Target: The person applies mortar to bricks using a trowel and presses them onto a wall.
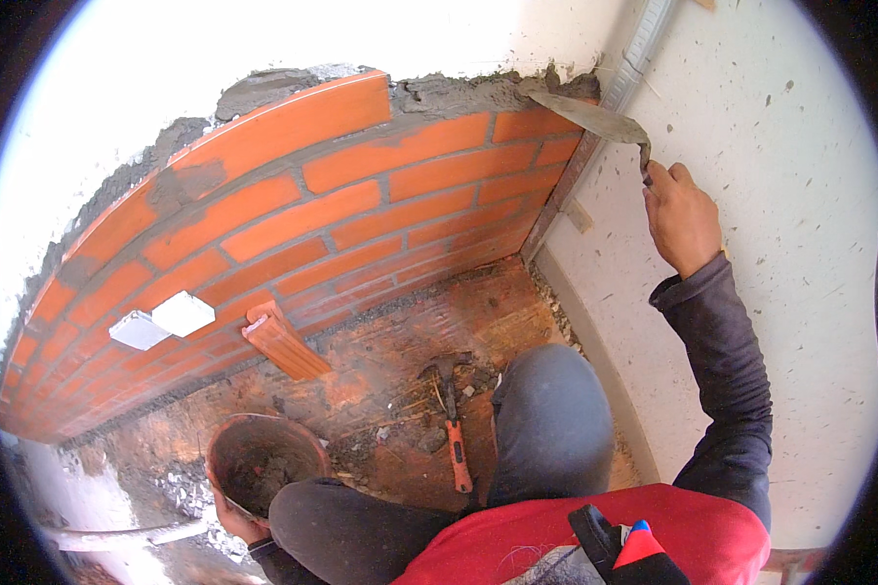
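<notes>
My right hand (pixel 685 216) is closed round the handle of a trowel (pixel 595 118). Its blade tip touches the wet mortar (pixel 468 95) along the top of an orange brick wall (pixel 346 207), near the right corner. Low on the left, my left hand (pixel 236 517) grips the side of a round bucket (pixel 226 444) with grey mortar inside; part of this hand is hidden behind the bucket and my knee. The top course of bricks (pixel 293 122) stops mid-wall, and the mortar bed runs on to its right.
A claw hammer (pixel 456 444) with an orange handle lies on the dirty floor, beside my knee. One loose brick (pixel 285 341) leans near the wall's foot. Two white boxes (pixel 180 314) stick out from the bricks. A metal straightedge (pixel 615 93) stands in the corner against the white side wall (pixel 751 283).
</notes>
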{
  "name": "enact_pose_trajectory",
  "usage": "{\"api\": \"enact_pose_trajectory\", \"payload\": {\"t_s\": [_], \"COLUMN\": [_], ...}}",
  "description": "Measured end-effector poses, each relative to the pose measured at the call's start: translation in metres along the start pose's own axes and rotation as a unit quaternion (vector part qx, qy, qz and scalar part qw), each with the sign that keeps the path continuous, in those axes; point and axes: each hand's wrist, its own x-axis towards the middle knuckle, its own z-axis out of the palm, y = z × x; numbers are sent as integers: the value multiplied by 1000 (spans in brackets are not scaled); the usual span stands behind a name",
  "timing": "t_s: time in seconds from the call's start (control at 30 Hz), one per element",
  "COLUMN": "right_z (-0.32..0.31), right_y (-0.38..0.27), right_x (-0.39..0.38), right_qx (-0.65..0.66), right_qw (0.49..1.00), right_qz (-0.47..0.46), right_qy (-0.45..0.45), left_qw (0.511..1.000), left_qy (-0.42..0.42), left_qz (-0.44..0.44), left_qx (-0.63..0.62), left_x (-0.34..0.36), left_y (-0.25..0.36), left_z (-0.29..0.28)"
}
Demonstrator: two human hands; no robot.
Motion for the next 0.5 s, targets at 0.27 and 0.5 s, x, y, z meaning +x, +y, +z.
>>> {"api": "enact_pose_trajectory", "payload": {"t_s": [0.27, 0.5], "right_z": [-2, 9], "right_y": [-3, -1], "right_x": [5, 4], "right_qx": [20, 39], "right_qw": [1000, 999], "right_qz": [13, 16], "right_qy": [-17, -17], "left_qw": [1000, 1000], "left_qy": [-11, -2], "left_qz": [-5, -20], "left_qx": [-15, -11], "left_x": [2, 6], "left_y": [-1, -1], "left_z": [2, -1]}}
